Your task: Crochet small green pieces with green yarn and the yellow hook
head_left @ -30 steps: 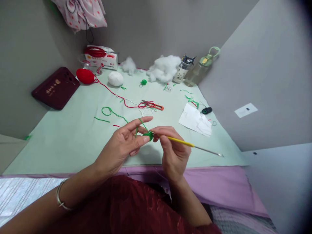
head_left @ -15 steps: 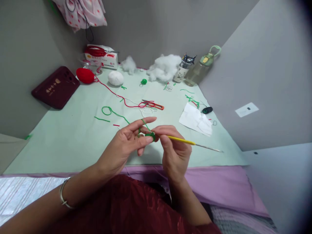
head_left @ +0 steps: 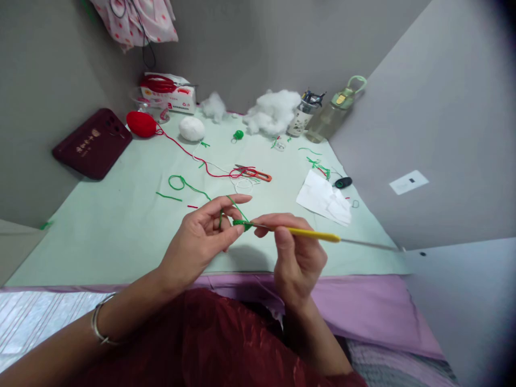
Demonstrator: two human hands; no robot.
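Between thumb and fingers, my left hand (head_left: 203, 234) pinches a small green crocheted piece (head_left: 243, 224). Green yarn (head_left: 193, 188) runs from a loop on the table to this hand and passes over its raised index finger. My right hand (head_left: 298, 252) is closed around the yellow handle of a crochet hook (head_left: 314, 234). The hook's thin left end touches the green piece, and its other metal end points right. Behind the hands lie orange-handled snips (head_left: 262, 176) with red yarn across them.
At the back are a red yarn ball (head_left: 141, 124), a white ball (head_left: 192, 129), fluffy stuffing (head_left: 272, 113), a pen cup (head_left: 300, 119) and a bottle (head_left: 330, 115). White paper (head_left: 322, 199) lies right; a dark red case (head_left: 92, 144) leans left.
My right hand has moved right with the hook, which now shows more of its length. My left hand has shifted slightly left with the green piece.
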